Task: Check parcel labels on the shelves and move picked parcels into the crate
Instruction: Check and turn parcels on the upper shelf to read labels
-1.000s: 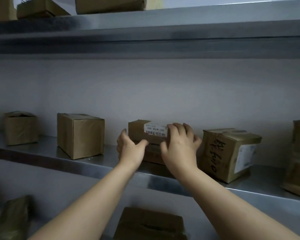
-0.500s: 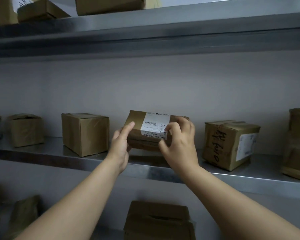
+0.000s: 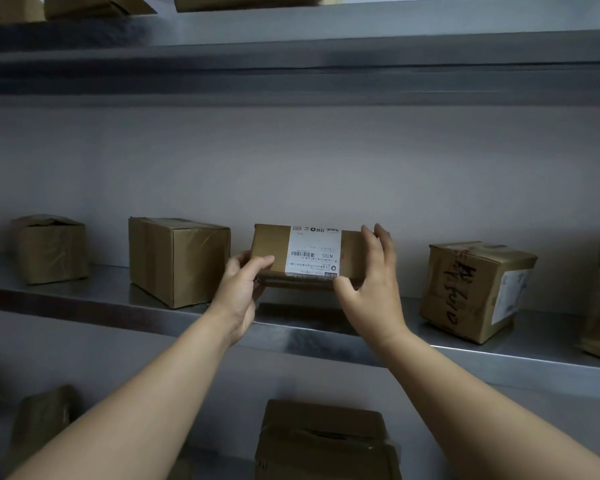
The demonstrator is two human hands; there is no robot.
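Observation:
A flat brown cardboard parcel (image 3: 274,247) is tipped up above the metal middle shelf (image 3: 326,327), its white barcode label (image 3: 313,250) facing me upside down. My left hand (image 3: 241,289) grips the parcel's lower left corner, thumb on the front face. My right hand (image 3: 371,285) holds the right end, fingers over the top right edge and thumb under the lower edge. No crate is in sight.
On the same shelf stand a taped box (image 3: 177,259) and a smaller box (image 3: 51,249) to the left, and a box with black handwriting (image 3: 475,289) to the right. More parcels lie on the shelf below (image 3: 323,441) and on the top shelf (image 3: 94,5).
The parcel has been lifted off the shelf and tilted back, turning its label fully toward me. My right hand has shifted to the parcel's right end; my left now grips the lower left corner.

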